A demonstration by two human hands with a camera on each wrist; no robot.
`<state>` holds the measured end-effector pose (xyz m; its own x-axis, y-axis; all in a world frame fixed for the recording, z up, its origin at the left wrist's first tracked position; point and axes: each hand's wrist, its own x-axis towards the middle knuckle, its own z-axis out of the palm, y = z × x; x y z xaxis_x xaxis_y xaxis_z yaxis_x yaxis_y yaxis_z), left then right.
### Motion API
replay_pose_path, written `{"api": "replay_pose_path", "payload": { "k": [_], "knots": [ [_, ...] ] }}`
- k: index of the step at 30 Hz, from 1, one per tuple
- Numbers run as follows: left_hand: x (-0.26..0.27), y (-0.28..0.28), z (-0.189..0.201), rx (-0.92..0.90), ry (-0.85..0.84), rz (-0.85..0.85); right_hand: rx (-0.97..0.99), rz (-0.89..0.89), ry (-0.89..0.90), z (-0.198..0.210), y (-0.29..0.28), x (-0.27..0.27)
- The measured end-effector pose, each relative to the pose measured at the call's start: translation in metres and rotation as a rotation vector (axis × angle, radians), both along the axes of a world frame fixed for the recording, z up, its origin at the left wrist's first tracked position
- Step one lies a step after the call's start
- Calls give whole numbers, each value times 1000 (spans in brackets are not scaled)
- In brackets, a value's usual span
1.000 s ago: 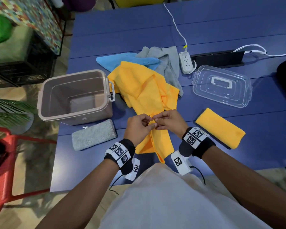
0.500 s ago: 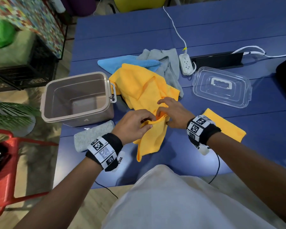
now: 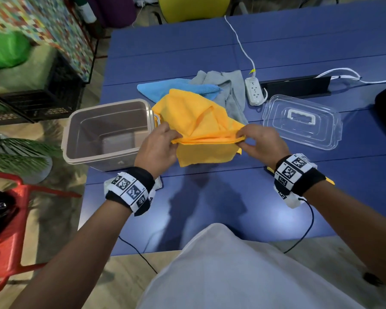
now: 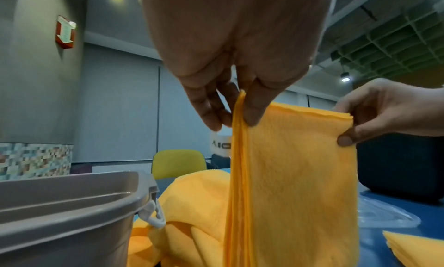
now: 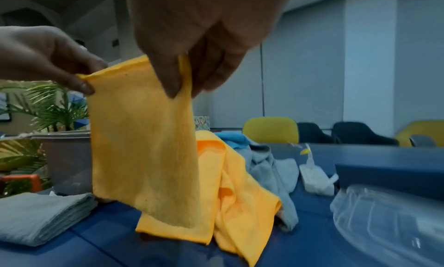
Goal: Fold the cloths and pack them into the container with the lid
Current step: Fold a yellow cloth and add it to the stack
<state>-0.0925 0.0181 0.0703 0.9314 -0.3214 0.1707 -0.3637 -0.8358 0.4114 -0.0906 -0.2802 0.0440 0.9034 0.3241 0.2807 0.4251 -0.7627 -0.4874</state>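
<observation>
I have the yellow cloth point(image 3: 206, 139) lifted off the desk point(image 3: 210, 197), its folded top edge stretched between both hands: the left hand point(image 3: 157, 148) has a pinch grip on one corner and the right hand point(image 3: 260, 141) pinches the other, with the doubled layers hanging down in front of the loose pile. To do this fold well, I judge I should keep the top edge taut and level, check that the stacked edges line up (the left wrist view shows several layers meeting at the thumb), then bring the corners together or lay it flat to halve it again.

The container point(image 3: 108, 132) stands open just to the left, with no cloth in it that I can see; its clear lid point(image 3: 303, 121) lies on the right. A blue cloth point(image 3: 176, 86) and a grey cloth point(image 3: 230, 85) wait unfolded behind. A folded grey cloth point(image 5: 40, 216) sits near the container. The power strip point(image 3: 254, 91) and its cable lie close to the pile, so I'd avoid dragging cloth over them.
</observation>
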Motion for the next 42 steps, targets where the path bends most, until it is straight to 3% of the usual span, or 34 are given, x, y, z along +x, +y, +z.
{"api": "replay_pose_path", "payload": {
  "k": [2,4,6,8,12,14,17,21,25,27,31,34,38,40,42],
  "knots": [
    [2,0,3,-72,-136,8,31,-76,-125,10,0,-6],
    [-4,-2,-2,-91,-226,-61,-22,-5,-247,10,-3,-13],
    [-20,-4,-22,-79,-229,-166,-142,110,-256,-7,-10,-25],
    [-44,-5,-56,-18,-121,-258,-221,193,-176,-41,-19,-43],
    [-104,-12,-124,192,394,-399,-412,345,100,-120,-25,-102],
    [-126,-13,-147,322,554,-488,-416,402,229,-154,-31,-126],
    [-139,-13,-166,400,529,-531,-325,391,256,-181,-37,-141],
    [-136,-13,-167,489,508,-547,-413,482,139,-169,-35,-141],
    [-108,-15,-167,676,425,-593,-487,592,254,-158,-31,-134],
    [-90,-20,-161,744,370,-535,-445,530,334,-157,-28,-123],
    [-62,-29,-150,807,269,-126,-332,181,401,-146,-19,-79],
    [-68,-47,-144,632,384,69,-238,-128,646,-150,-11,-56],
    [-85,-65,-155,223,740,463,-209,-218,868,-160,-8,-54],
    [-84,-67,-163,69,796,453,-251,-233,882,-163,-9,-61],
    [-77,-69,-166,24,719,348,-209,-269,929,-161,-14,-69]
  ]
}}
